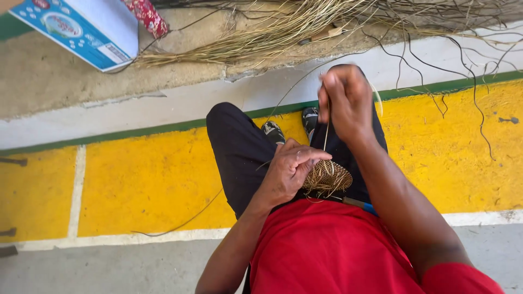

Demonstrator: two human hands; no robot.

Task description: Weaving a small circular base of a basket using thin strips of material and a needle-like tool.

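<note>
Hands on woven disc

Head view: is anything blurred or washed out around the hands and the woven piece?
Head view: the right hand shows motion blur at its raised fingertips; the left hand and the small woven disc are sharp; bright daylight is even, with the pale concrete strip near overexposed; the thin fibre strand between hand and disc is faint but traceable.

Blue-and-white carton and heap of dry fibre strands on concrete ledge beyond yellow-painted floor.
</note>
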